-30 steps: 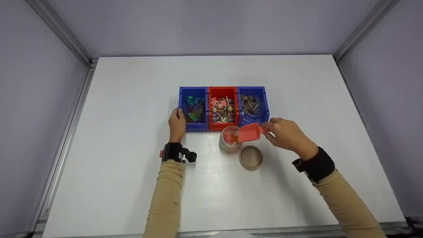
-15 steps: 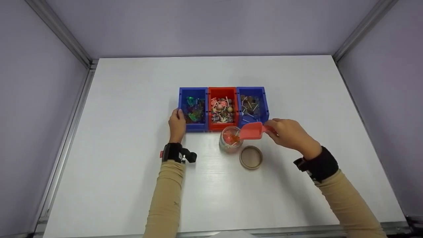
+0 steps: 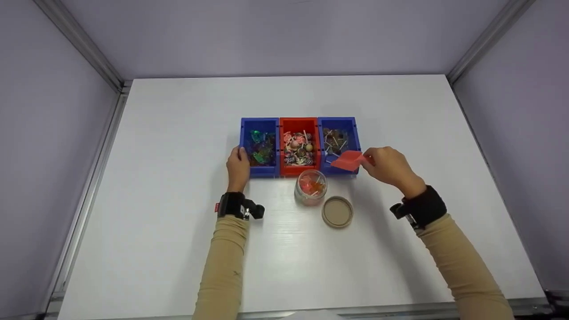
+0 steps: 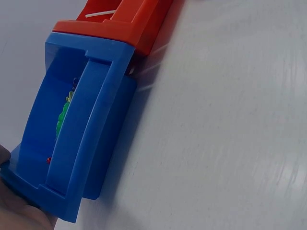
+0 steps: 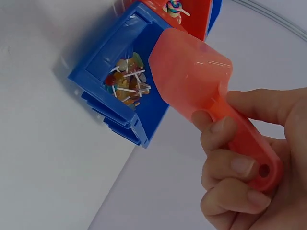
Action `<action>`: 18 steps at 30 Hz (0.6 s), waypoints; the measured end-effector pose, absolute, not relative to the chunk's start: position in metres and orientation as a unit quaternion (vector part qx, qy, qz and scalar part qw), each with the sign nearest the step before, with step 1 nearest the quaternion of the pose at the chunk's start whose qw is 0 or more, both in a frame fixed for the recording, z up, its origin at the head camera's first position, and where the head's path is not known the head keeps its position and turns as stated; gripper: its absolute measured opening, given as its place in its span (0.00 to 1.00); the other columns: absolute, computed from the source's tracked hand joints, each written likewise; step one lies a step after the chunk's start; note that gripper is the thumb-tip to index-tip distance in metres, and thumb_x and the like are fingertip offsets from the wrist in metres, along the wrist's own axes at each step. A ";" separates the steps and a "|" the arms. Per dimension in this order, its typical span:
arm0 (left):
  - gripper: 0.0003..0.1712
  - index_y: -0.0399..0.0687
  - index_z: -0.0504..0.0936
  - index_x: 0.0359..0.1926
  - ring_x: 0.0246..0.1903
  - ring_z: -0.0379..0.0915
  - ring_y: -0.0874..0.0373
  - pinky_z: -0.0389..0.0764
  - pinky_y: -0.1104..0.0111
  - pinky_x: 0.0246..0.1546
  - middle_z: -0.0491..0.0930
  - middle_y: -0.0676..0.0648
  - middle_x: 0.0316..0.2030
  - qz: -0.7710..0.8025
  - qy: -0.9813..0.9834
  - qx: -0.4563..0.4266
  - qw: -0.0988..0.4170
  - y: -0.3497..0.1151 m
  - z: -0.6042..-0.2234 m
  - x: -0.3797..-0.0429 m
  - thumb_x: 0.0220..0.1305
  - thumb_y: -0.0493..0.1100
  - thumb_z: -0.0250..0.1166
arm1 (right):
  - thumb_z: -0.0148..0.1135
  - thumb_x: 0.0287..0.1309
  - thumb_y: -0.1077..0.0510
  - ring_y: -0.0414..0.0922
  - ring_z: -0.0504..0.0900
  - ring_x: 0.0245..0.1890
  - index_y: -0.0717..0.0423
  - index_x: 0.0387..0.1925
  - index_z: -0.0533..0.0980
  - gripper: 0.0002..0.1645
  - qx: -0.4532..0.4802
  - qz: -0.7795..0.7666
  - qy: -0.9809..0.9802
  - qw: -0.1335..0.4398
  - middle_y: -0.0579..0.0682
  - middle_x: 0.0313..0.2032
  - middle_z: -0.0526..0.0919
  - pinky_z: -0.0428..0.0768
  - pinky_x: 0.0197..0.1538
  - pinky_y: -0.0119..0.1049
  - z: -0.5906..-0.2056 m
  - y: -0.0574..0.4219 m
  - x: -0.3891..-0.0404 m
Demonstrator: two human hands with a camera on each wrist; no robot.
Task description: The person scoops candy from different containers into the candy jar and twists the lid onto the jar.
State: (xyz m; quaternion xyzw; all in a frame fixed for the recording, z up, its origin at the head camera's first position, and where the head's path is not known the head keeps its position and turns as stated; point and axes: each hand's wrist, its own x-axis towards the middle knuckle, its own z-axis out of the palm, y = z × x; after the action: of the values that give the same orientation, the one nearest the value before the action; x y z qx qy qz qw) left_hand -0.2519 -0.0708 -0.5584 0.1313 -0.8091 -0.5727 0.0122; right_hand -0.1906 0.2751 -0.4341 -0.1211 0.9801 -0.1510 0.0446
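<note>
In the head view my right hand holds a translucent red scoop by its handle. The scoop's blade is above the front of the right blue bin, which contains lollipops with white sticks. Fingers curl round the handle in the right wrist view, and the blade looks bare. My left hand grips the side wall of the left blue bin, which has shiny green and dark pieces in it. Between the two stands a red bin of mixed lollipops. A glass jar with pink and orange candy stands open in front.
A round tan lid lies on the white table, just right of the jar. The bins stand side by side in a row. Pale wall panels enclose the table at the back and both sides.
My right hand has lifted the scoop away from the jar's mouth, back and to the right over the right blue bin, and the blade has turned. The left hand has stayed at its bin.
</note>
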 end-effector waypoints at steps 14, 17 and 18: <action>0.23 0.31 0.71 0.61 0.62 0.71 0.43 0.71 0.55 0.65 0.76 0.32 0.58 -0.572 -0.809 0.133 0.023 -0.071 -0.561 -0.253 0.77 0.44 0.43 | 0.61 0.51 0.58 0.39 0.60 0.14 0.61 0.10 0.75 0.18 -0.061 -0.185 0.978 0.068 0.44 0.10 0.68 0.56 0.18 0.29 -0.439 0.260 -0.229; 0.23 0.31 0.70 0.61 0.61 0.71 0.43 0.71 0.55 0.64 0.76 0.32 0.58 -0.573 -0.809 0.131 0.020 -0.071 -0.560 -0.253 0.77 0.44 0.43 | 0.62 0.50 0.57 0.37 0.56 0.13 0.52 0.04 0.67 0.24 -0.046 -0.184 0.976 0.106 0.38 0.07 0.61 0.55 0.17 0.29 -0.435 0.256 -0.237; 0.23 0.31 0.70 0.62 0.62 0.71 0.43 0.71 0.55 0.64 0.76 0.32 0.58 -0.574 -0.808 0.131 0.017 -0.071 -0.560 -0.253 0.77 0.44 0.43 | 0.62 0.50 0.56 0.38 0.56 0.13 0.50 0.04 0.65 0.25 -0.041 -0.179 0.976 0.119 0.38 0.07 0.59 0.55 0.18 0.29 -0.434 0.255 -0.239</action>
State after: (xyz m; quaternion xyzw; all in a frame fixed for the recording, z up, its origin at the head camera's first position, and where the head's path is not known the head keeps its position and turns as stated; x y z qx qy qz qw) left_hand -0.2528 -0.0708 -0.5600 0.1305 -0.8084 -0.5738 0.0174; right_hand -0.2393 0.2551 -0.4341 -0.0407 0.9758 -0.1792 0.1186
